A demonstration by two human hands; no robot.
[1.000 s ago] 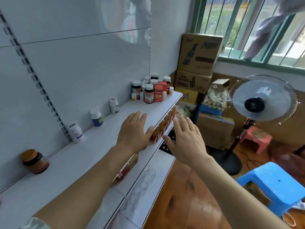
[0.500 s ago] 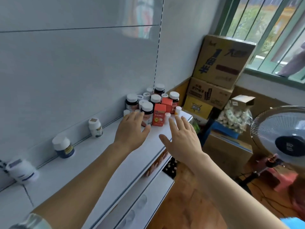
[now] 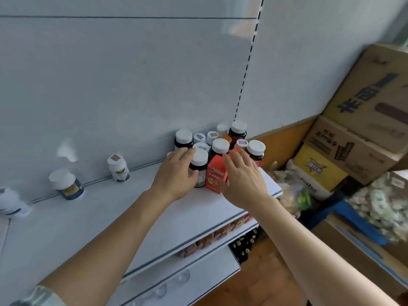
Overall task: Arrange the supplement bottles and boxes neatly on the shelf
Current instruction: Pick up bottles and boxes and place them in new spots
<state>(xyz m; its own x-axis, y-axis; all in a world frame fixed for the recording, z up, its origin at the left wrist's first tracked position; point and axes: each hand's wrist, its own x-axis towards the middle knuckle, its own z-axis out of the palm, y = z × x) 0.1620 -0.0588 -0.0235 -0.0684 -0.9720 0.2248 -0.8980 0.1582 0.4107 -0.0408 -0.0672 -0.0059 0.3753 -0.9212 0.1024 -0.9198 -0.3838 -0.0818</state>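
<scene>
Most bottles (image 3: 220, 142) and a red box (image 3: 215, 176) remain bunched at the shelf (image 3: 92, 217) end, just beyond both hands. The left hand (image 3: 176, 175) curls around a dark white-capped bottle (image 3: 198, 167); the right hand (image 3: 242, 180), fingers spread, holds nothing beside the box. Three bottles stand spaced along the back, left of the hands, so arranging seems barely begun. Labels are too blurred to read.

pale wall panel (image 3: 110, 74), stacked cardboard cartons (image 3: 362, 120), wooden floor (image 3: 254, 290)

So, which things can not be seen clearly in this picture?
- Head view: the label of the dark bottle is hidden by the left hand.
- Red box: print blurred, right side behind the right hand.
- White bottle: cut by the left edge, smeared.
</scene>
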